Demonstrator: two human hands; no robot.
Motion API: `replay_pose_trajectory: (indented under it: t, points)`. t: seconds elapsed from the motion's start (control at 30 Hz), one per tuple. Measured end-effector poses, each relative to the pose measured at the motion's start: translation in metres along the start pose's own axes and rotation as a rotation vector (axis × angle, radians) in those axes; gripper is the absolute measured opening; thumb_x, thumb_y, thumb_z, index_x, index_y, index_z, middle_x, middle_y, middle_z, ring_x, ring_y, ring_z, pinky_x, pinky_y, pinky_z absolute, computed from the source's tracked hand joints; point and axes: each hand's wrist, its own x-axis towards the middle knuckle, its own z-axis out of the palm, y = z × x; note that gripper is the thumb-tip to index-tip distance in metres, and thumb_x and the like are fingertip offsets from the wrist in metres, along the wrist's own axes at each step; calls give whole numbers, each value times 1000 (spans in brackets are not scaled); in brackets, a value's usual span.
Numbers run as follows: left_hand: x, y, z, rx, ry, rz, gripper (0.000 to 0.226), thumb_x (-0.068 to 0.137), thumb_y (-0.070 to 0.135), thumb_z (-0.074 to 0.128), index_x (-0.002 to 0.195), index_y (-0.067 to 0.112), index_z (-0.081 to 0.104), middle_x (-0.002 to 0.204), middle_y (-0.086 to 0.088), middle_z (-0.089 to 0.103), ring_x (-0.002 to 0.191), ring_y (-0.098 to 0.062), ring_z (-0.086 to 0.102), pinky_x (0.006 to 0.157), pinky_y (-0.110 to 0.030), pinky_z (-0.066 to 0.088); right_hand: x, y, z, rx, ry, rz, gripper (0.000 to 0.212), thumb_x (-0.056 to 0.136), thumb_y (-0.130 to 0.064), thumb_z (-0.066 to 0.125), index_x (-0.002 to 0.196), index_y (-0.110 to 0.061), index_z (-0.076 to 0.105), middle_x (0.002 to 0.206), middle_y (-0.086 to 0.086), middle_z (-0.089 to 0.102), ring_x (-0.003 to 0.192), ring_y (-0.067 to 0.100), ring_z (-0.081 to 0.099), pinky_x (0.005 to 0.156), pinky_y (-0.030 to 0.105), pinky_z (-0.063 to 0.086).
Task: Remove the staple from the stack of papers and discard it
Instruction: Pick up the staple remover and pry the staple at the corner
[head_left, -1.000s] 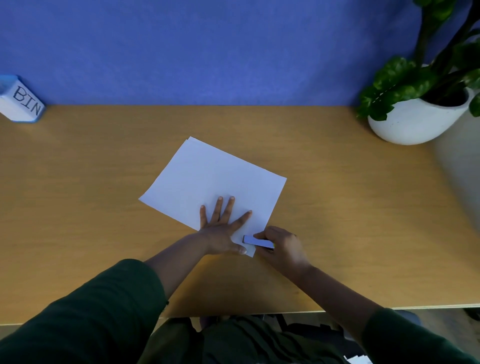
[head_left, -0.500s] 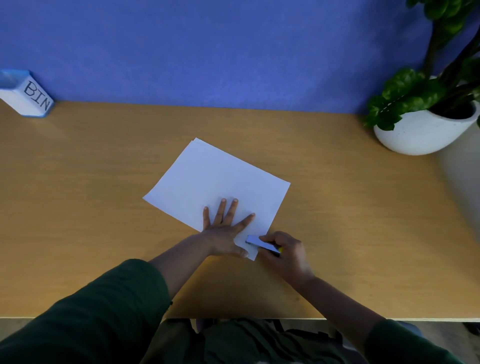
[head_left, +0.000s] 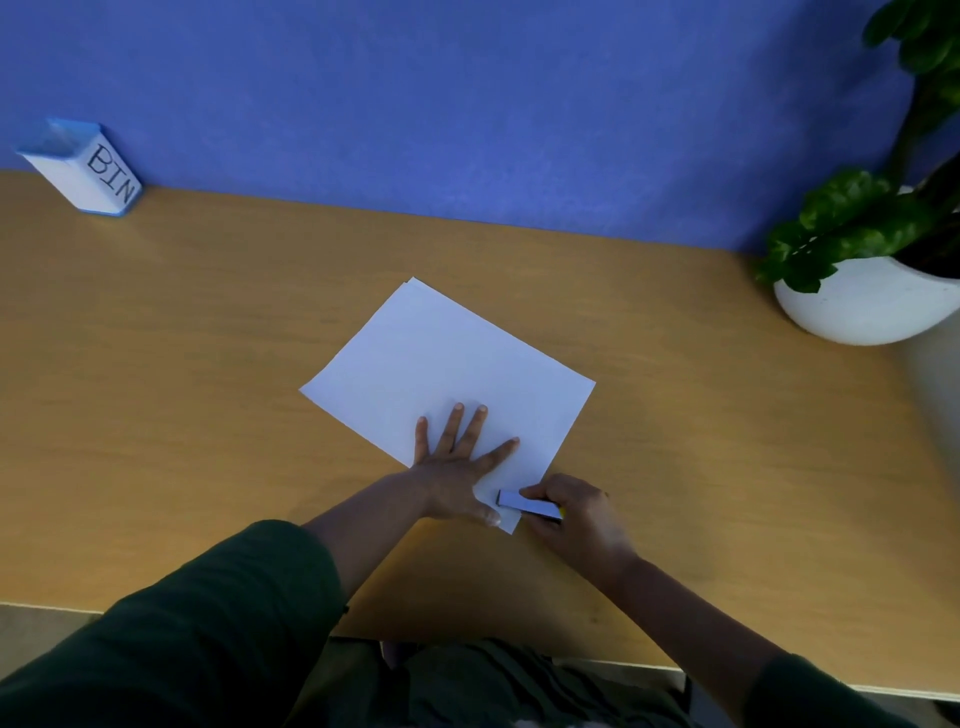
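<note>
A stack of white papers (head_left: 447, 364) lies tilted in the middle of the wooden desk (head_left: 182, 364). My left hand (head_left: 457, 467) presses flat on the stack's near part, fingers spread. My right hand (head_left: 576, 512) grips a small flat staple remover (head_left: 527, 505) whose tip lies on the near corner of the stack, just right of my left thumb. The staple itself is too small to make out. A small white and blue box marked BIN (head_left: 85, 166) stands at the far left against the blue wall.
A potted plant in a white pot (head_left: 862, 306) stands at the far right of the desk. The desk's near edge runs just below my forearms.
The hands and the remover keep their places on the paper's corner. Only the head camera has shifted, so the scene sits a little to the right and tilted.
</note>
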Motion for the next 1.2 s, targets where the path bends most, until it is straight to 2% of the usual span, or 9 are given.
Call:
replay_pose_trajectory:
  t: [0.1, 0.17, 0.27, 0.37, 0.5, 0.63, 0.83, 1.03, 1.2]
  points:
    - [1, 0, 3, 11, 28, 4, 101, 77, 71, 47, 141, 42, -26, 144, -4, -48, 117, -24, -55, 104, -60, -23, 3, -3, -2, -31, 8, -47, 20, 70, -10, 78, 89, -12, 73, 86, 3, 75, 73, 20, 69, 64, 18, 47]
    - [1, 0, 3, 16, 30, 5, 101, 78, 71, 47, 141, 42, -26, 144, -4, -48, 116, -24, -56, 104, -61, -23, 4, -2, -2, -22, 19, -73, 20, 68, -9, 79, 87, -12, 73, 83, 3, 74, 70, 20, 69, 63, 17, 47]
    - [1, 1, 0, 10, 13, -4, 101, 78, 71, 47, 141, 41, -27, 143, -5, -49, 116, -25, -55, 104, -61, -22, 2, -2, 0, 46, 35, -66, 21, 70, -12, 78, 91, -13, 73, 88, 3, 75, 75, 18, 70, 66, 22, 54]
    - [1, 2, -3, -1, -9, -10, 102, 78, 70, 48, 140, 41, -28, 142, -5, -50, 117, -27, -54, 104, -61, -23, 0, -2, 5, 82, 56, -77, 23, 70, -14, 79, 92, -13, 73, 88, 2, 75, 75, 14, 70, 68, 15, 51]
    - [0, 3, -5, -2, -24, -11, 102, 78, 69, 48, 140, 40, -28, 142, -5, -51, 115, -27, -55, 104, -60, -23, -2, 4, 5, 122, 40, -68, 23, 73, -13, 77, 96, -12, 72, 92, 4, 74, 81, 15, 70, 71, 27, 59]
    - [-1, 3, -6, -4, -31, -12, 101, 79, 69, 48, 141, 40, -27, 142, -5, -50, 116, -27, -55, 104, -60, -23, -4, 7, 7, 158, 52, -54, 22, 76, -15, 74, 98, -13, 72, 91, 2, 72, 81, 12, 68, 73, 26, 58]
    - [-1, 3, -10, -5, -50, -13, 100, 80, 68, 48, 140, 41, -28, 142, -6, -50, 116, -27, -54, 105, -61, -22, -7, 9, 12, 176, 98, -31, 23, 75, -14, 73, 97, -13, 72, 89, 1, 72, 80, 12, 67, 71, 31, 59]
    - [-2, 5, -13, -13, -64, -23, 102, 79, 68, 49, 140, 40, -28, 143, -7, -49, 127, -33, -48, 105, -61, -20, -8, 5, 10, 114, 121, -91, 23, 73, -14, 73, 96, -11, 72, 87, 3, 73, 79, 13, 69, 69, 29, 59]
    - [-2, 6, -13, 8, -63, -27, 102, 80, 66, 50, 141, 40, -28, 143, -7, -49, 128, -34, -47, 106, -62, -19, -11, 3, 6, 90, 131, -158, 25, 70, -12, 76, 95, -10, 73, 87, 4, 74, 78, 13, 70, 70, 23, 58]
